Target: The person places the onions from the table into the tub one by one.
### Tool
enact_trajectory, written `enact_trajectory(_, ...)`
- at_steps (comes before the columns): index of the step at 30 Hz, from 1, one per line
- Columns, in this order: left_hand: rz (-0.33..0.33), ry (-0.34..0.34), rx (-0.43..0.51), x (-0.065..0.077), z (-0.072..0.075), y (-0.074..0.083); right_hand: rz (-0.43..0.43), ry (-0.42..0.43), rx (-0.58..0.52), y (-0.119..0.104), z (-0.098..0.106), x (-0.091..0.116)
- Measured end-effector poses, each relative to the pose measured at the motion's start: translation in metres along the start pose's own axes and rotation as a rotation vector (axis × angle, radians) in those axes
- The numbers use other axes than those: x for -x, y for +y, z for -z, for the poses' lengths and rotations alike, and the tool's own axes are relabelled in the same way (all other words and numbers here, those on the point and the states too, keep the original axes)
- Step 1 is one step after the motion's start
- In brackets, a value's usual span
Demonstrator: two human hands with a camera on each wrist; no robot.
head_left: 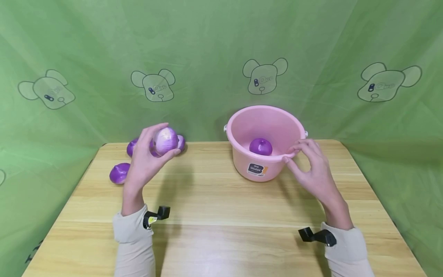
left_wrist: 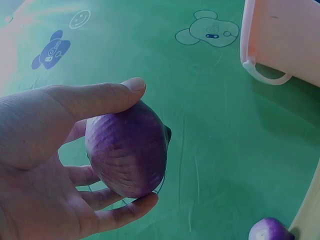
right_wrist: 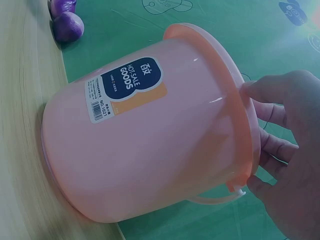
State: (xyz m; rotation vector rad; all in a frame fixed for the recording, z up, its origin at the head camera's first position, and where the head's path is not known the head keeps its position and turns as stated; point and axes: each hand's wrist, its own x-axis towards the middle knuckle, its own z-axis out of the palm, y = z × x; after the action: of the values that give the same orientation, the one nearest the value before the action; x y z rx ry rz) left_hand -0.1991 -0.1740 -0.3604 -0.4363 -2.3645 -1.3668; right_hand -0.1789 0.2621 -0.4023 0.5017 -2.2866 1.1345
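My left hand [head_left: 147, 154] holds a purple onion [head_left: 165, 141] above the table, thumb on one side and fingers on the other. In the left wrist view the same onion [left_wrist: 129, 152] fills the grasp, its pointed tip facing away from the palm. My right hand [head_left: 315, 169] pinches the near right rim of a pink bucket [head_left: 257, 163], which stands upright at the table's back. Inside the bucket lies another purple onion [head_left: 260, 147]. The right wrist view shows the thumb [right_wrist: 265, 87] and fingers at the bucket's rim.
More onions lie at the table's back left: one purple onion [head_left: 119, 173] nearer me, others partly hidden behind my left hand. A green curtain [head_left: 207, 46] with mouse-like drawings hangs behind the wooden table [head_left: 214, 215]. The bucket's label [head_left: 256, 169] faces me.
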Motion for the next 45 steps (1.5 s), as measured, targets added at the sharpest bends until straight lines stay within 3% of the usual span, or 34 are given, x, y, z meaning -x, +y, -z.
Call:
enact_trajectory(10,0.0,-0.017,0.02,0.001,-0.006,0.01,-0.014,-0.012,-0.015,-0.001,0.0,0.001)
enact_trajectory(21,-0.084,-0.038,0.021,-0.006,-0.025,0.014,0.007,-0.006,-0.022,-0.001,-0.002,-0.001)
enact_trajectory(32,-0.079,-0.078,0.079,-0.012,-0.039,0.024,0.004,0.001,-0.02,0.0,0.002,0.0)
enact_trajectory(45,-0.139,-0.098,0.081,-0.018,-0.055,0.037,0.009,-0.002,-0.022,0.0,0.001,0.0)
